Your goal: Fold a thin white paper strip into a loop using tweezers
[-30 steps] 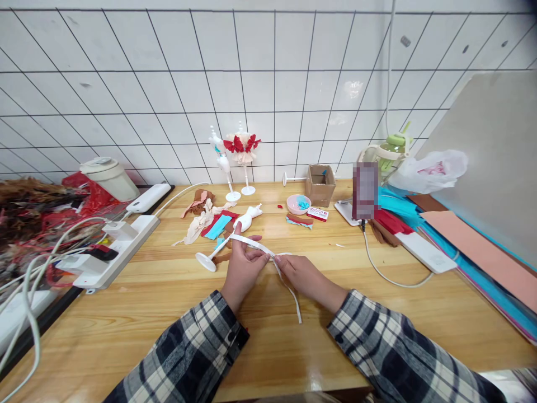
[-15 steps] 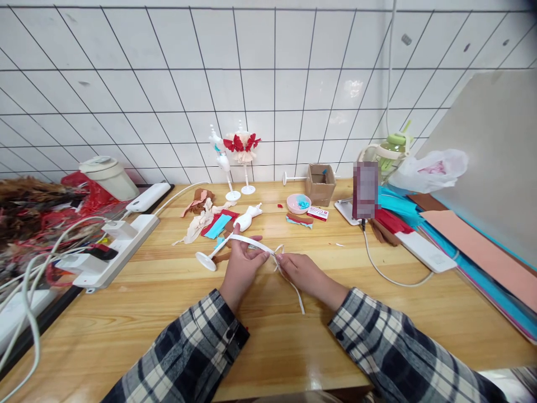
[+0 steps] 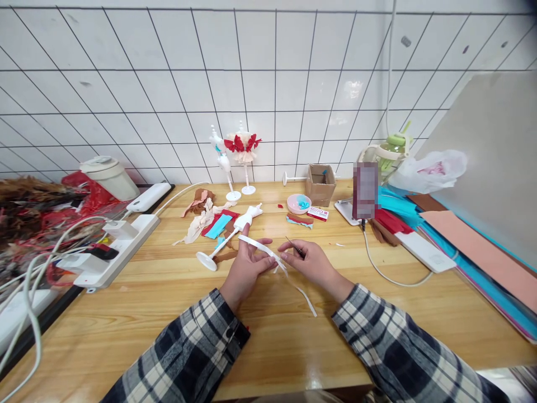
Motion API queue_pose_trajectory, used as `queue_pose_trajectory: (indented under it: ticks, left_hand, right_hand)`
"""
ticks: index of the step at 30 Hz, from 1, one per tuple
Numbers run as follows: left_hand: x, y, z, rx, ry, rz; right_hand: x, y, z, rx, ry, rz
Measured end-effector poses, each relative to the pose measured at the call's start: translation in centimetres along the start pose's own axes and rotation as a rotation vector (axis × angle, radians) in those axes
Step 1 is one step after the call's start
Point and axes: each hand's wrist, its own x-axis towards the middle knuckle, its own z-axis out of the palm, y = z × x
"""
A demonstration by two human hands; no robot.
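White-tiled wall (image 3: 289, 89) behind bench (image 3: 289, 352). White strip (image 3: 255, 242) front-right of lying mini mannequin (image 3: 249, 215), pinched in left hand (image 3: 242, 274); right hand (image 3: 316, 264) apart, gripping slim dark tool (image 3: 299, 251). Strip likely light, floppy, creasable; pinch flat near middle.

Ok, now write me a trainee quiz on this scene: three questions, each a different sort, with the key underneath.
1. What does each hand hold, the left hand and the right hand?

2. True or false: the white dress form nearest the left hand is lying over on the table.

3. Fill in the colour: the scraps inside the pink bowl are ____.

Key
1. Left: a white strip; right: a thin dark tool, its exact kind too small to tell.
2. True.
3. Blue.
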Motion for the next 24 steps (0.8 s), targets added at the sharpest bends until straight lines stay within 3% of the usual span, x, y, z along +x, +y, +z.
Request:
queue_pose_trajectory:
  ticks: [16,24]
  left_hand:
    - [0.09,-0.16,-0.22,0.082,-0.024,0.012]
    - [0.05,-0.16,-0.02,0.137,-0.009,-0.094]
  right_hand:
    - [-0.17,0.12,-0.01,-0.103,-0.109,-0.051]
    - [-0.56,-0.16,-0.10,-0.611,-0.063,-0.178]
